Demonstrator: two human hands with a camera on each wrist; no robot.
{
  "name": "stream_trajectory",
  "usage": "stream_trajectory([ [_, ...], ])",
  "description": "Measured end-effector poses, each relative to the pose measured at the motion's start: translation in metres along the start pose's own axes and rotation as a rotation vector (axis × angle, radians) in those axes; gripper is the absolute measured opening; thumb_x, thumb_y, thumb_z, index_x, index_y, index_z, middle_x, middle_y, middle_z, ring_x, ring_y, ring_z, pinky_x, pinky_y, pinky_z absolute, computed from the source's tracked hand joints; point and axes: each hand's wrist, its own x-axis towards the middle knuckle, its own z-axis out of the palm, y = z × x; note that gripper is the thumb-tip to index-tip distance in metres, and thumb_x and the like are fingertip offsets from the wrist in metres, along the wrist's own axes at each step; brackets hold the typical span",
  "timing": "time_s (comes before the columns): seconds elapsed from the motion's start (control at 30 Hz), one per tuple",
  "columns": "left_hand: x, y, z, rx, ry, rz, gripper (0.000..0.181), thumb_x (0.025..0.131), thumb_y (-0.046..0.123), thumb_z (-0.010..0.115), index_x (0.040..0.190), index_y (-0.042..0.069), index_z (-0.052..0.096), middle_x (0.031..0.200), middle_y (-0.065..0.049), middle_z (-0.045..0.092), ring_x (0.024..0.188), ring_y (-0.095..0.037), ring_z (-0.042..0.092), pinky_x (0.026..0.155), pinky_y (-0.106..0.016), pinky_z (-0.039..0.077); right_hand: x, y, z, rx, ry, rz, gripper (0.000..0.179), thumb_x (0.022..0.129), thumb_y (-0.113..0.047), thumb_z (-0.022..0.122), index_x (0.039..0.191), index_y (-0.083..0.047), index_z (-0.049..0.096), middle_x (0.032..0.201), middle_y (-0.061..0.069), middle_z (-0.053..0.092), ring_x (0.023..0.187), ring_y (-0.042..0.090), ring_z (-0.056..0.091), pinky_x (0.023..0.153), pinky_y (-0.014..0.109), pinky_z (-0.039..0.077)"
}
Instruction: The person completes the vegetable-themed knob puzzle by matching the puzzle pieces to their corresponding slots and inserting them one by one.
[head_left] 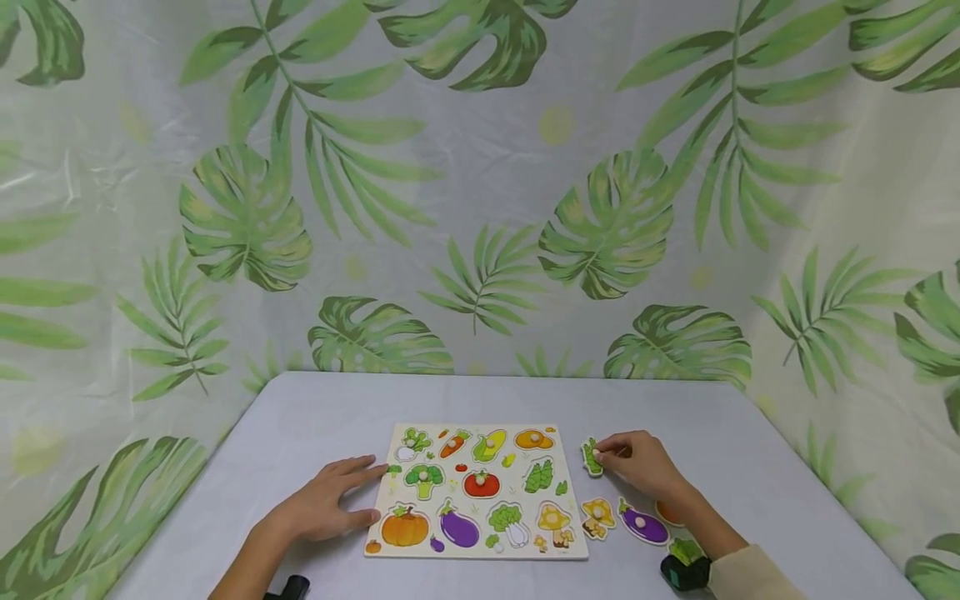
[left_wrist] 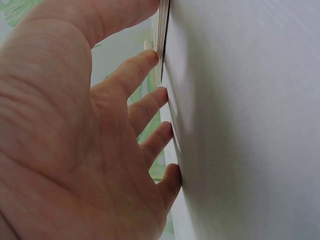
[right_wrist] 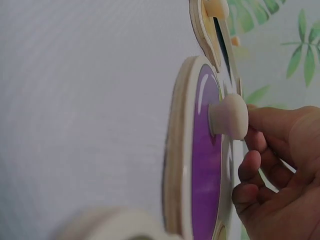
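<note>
The right hand [head_left: 641, 462], lower right, pinches the green vegetable piece [head_left: 589, 460], probably light, stiff; grip centrally. The left hand [head_left: 326, 500], fingers spread, touches the puzzle board [head_left: 390, 492].

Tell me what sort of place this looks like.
Probably a screened-off indoor tabletop spot for puzzle play: leaf-print sheeting hangs behind and along both sides of a white table, where a vegetable puzzle board lies with a knobbed eggplant piece off to its right.
</note>
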Motion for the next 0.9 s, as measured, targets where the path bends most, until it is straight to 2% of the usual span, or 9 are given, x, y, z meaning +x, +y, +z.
stream_trajectory([
  [0.23, 0.001, -0.001, -0.001, 0.006, 0.003, 0.009, 0.071, 0.089, 0.053, 0.072, 0.152, 0.025, 0.053, 0.162, -0.013, 0.042, 0.15, -0.047, 0.032, 0.114, -0.076, 0.029, -0.004, 0.0, -0.006, 0.039, 0.003, 0.014, 0.018, 0.094, -0.025, 0.077, 0.107, -0.012, 0.08, 0.094, -0.001, 0.075, 0.08, 0.015, 0.057, 0.061, 0.025, 0.047],
  [0.47, 0.001, -0.002, 0.001, 0.0, -0.004, 0.003, 0.072, 0.089, 0.052, 0.072, 0.152, 0.025, 0.053, 0.162, -0.013, 0.041, 0.15, -0.047, 0.032, 0.114, -0.076, 0.029, -0.011, -0.003, -0.009, 0.074, -0.018, 0.021, 0.018, 0.094, -0.028, 0.076, 0.105, -0.014, 0.08, 0.093, -0.002, 0.076, 0.079, 0.013, 0.061, 0.063, 0.024, 0.047],
  [0.63, 0.001, -0.001, 0.0, 0.0, -0.003, 0.0, 0.072, 0.088, 0.052, 0.073, 0.152, 0.024, 0.053, 0.162, -0.013, 0.042, 0.149, -0.047, 0.032, 0.114, -0.076, 0.029, -0.015, -0.011, -0.007, 0.121, -0.031, 0.023, 0.019, 0.094, -0.027, 0.076, 0.105, -0.012, 0.08, 0.094, -0.001, 0.076, 0.082, 0.013, 0.065, 0.067, 0.024, 0.052],
  [0.73, 0.0, 0.0, 0.0, -0.005, -0.005, -0.001, 0.072, 0.088, 0.052, 0.073, 0.152, 0.024, 0.053, 0.162, -0.013, 0.042, 0.149, -0.048, 0.032, 0.113, -0.077, 0.029, -0.017, -0.018, -0.005, 0.137, -0.031, 0.028, 0.019, 0.093, -0.029, 0.078, 0.104, -0.012, 0.08, 0.092, -0.002, 0.076, 0.082, 0.013, 0.064, 0.066, 0.024, 0.051],
  [0.9, 0.0, 0.001, -0.001, -0.007, -0.008, 0.0, 0.072, 0.088, 0.052, 0.073, 0.152, 0.024, 0.053, 0.162, -0.013, 0.042, 0.149, -0.048, 0.032, 0.113, -0.077, 0.029, -0.02, -0.026, -0.002, 0.127, -0.026, -0.011, 0.018, 0.092, -0.028, 0.079, 0.102, -0.013, 0.081, 0.089, -0.002, 0.074, 0.078, 0.014, 0.06, 0.061, 0.024, 0.048],
])
